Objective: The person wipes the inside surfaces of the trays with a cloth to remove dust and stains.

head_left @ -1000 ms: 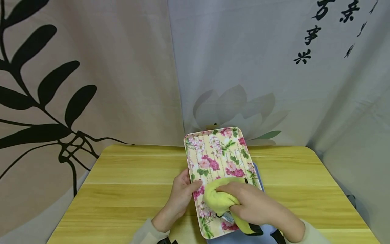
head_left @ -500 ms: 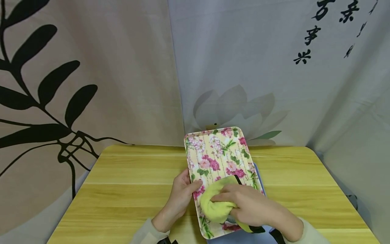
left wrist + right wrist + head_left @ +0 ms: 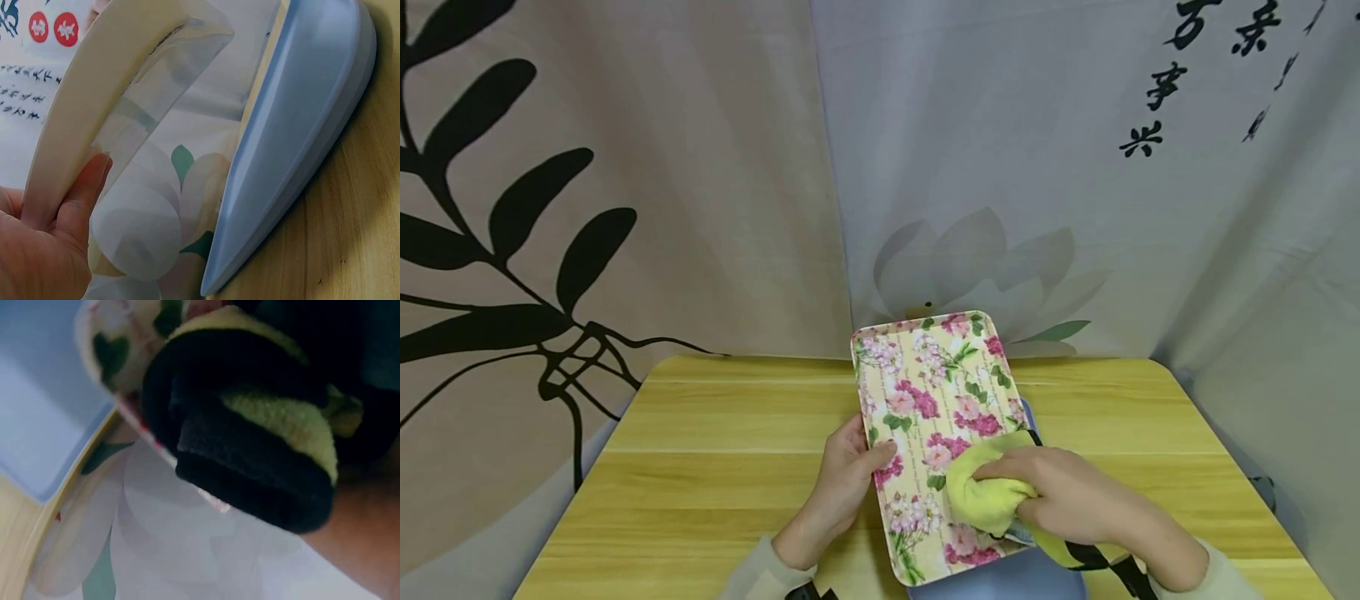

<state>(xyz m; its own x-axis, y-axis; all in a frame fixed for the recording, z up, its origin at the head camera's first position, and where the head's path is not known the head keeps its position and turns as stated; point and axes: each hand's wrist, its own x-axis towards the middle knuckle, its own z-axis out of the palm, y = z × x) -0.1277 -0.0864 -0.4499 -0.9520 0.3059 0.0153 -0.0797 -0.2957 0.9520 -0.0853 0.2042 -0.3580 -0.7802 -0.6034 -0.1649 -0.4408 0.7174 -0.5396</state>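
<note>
My left hand (image 3: 842, 475) grips the left rim of a rectangular floral tray (image 3: 936, 375), thumb on the patterned face. The tray is tilted up, and its pale underside (image 3: 112, 69) shows in the left wrist view. In my right hand (image 3: 1075, 496) is a bunched yellow-green cloth (image 3: 988, 487), pressed against the tray's lower right part. The cloth's black edging (image 3: 250, 469) hangs toward the right wrist camera. Beneath the floral tray lies a blue tray (image 3: 1007, 579), mostly covered by it in the head view.
The wooden table (image 3: 722, 483) spreads around both hands. Behind it hangs a printed curtain (image 3: 737, 167) with dark leaves and black characters, close to the table's back edge.
My right hand first slides the cloth slightly left, then right to the tray's right edge, uncovering pink flowers in the middle. The left hand and floral tray stay nearly still.
</note>
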